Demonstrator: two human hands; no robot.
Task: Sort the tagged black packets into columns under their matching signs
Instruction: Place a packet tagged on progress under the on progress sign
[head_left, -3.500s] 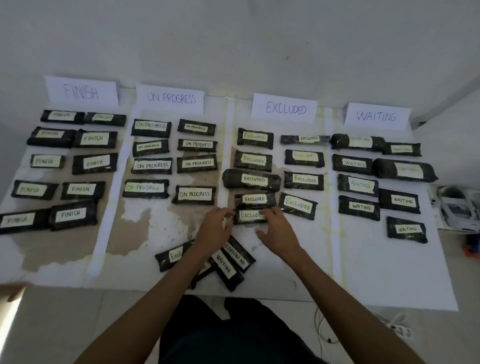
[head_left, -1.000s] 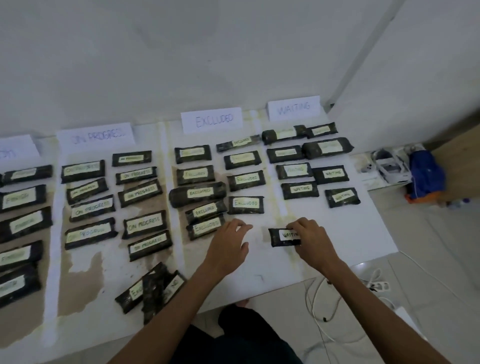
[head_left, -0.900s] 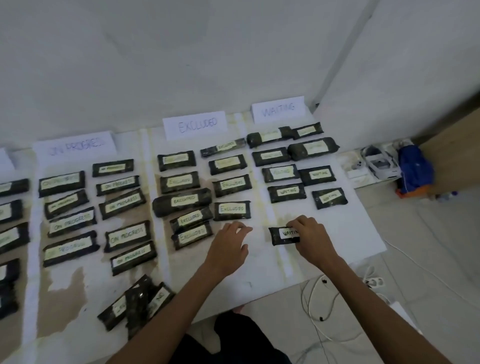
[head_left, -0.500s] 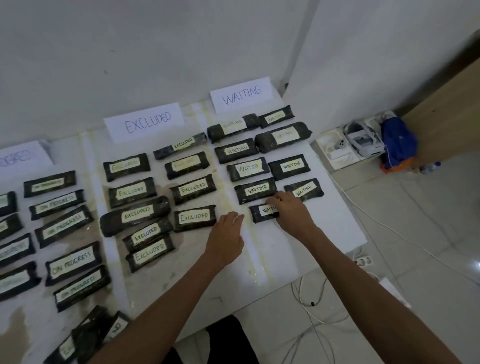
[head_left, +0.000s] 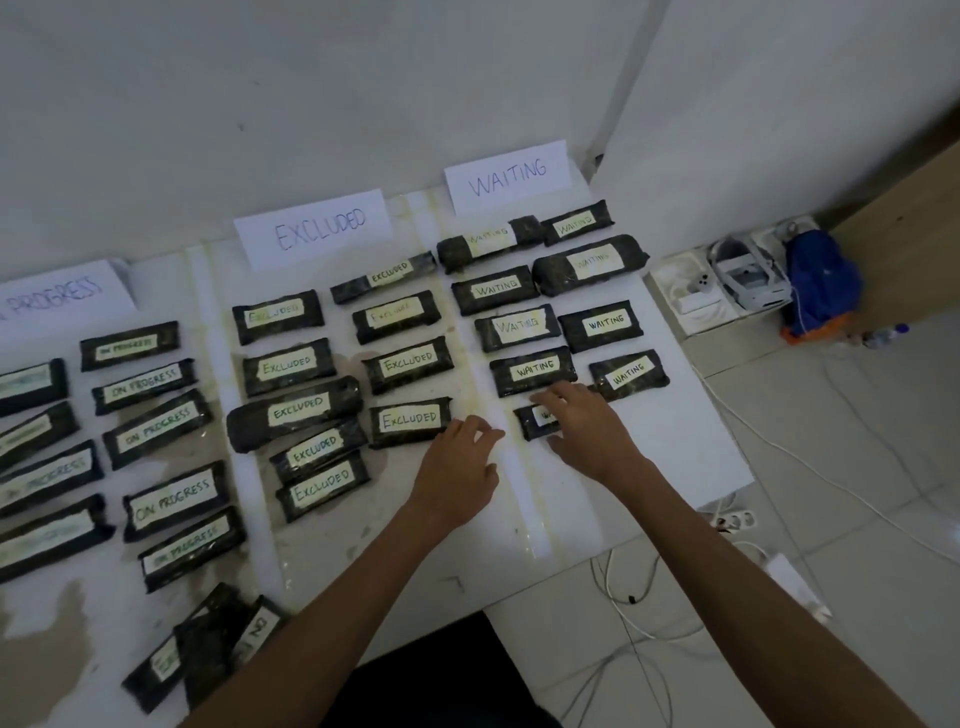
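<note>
Lying at the foot of the left column under the WAITING sign (head_left: 506, 176), a black packet (head_left: 531, 421) sits flat on the table (head_left: 675, 447), next in line after four packets tagged WAITING (head_left: 535, 370) and the farthest of that column from the sign. The right hand (head_left: 587, 431) rests on its right half and hides most of the tag; the grip is spread, fingers stretched flat across the packet and thumb laid along its near edge, not curled round it. Left of the sign's columns, the left hand (head_left: 460, 467) lies on the table holding nothing, its grip slack with fingers loosely together, fingertips just beside the lowest packet tagged EXCLUDED (head_left: 410, 421). Further left of the WAITING sign stands the EXCLUDED sign (head_left: 317, 228), and beyond it a sign reading PROGRESS (head_left: 57, 296), cut by the frame edge. Far down and left of the WAITING sign, at the table's near edge, a heap of packets (head_left: 202, 649) lies overlapped.
</note>
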